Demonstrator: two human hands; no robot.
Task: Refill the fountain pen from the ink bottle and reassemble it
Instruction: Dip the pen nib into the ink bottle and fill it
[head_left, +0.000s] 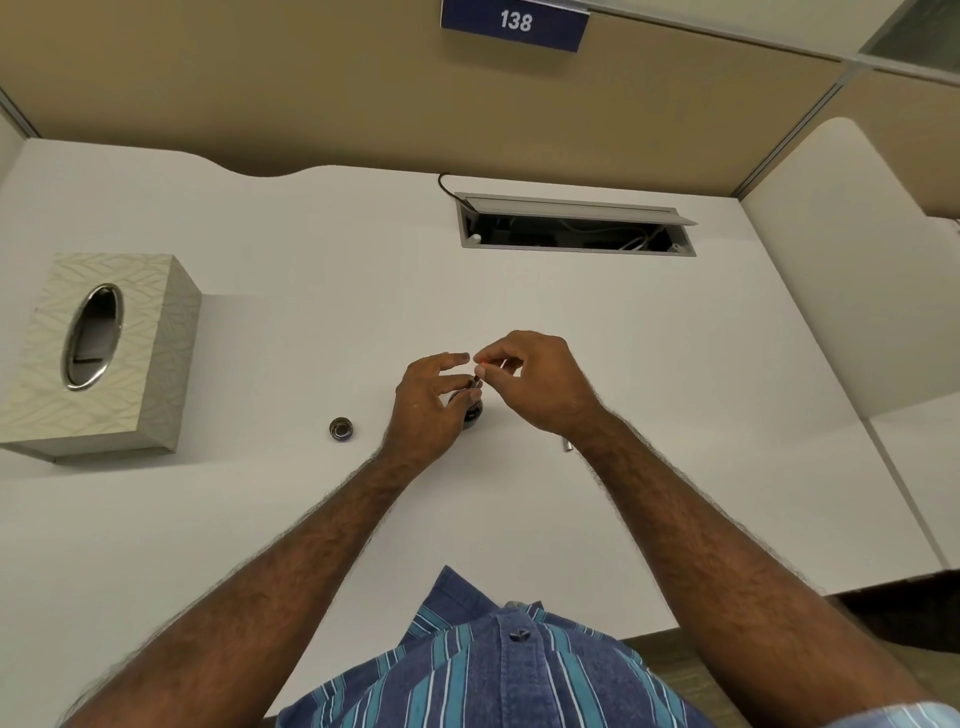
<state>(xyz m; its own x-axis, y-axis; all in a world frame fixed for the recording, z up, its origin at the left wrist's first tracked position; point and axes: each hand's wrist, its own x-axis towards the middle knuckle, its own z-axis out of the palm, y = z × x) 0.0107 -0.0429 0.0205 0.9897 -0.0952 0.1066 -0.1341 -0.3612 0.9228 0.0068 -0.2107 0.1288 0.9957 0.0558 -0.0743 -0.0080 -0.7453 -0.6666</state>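
A small dark ink bottle (471, 413) stands open on the white desk (322, 322), mostly hidden behind my left hand (428, 402), whose thumb and fingers wrap its side. My right hand (530, 382) pinches the top of a thin pen part (476, 383) that points down into the bottle mouth; a red tip shows at my fingertips. The bottle's round cap (341, 429) lies on the desk to the left. A small silver pen piece (567, 445) lies on the desk beside my right wrist.
A pale patterned tissue box (104, 353) stands at the left. An open cable tray (574, 231) with wires is set into the desk at the back. Beige partition walls enclose the desk, with a blue sign 138 (514, 23) above.
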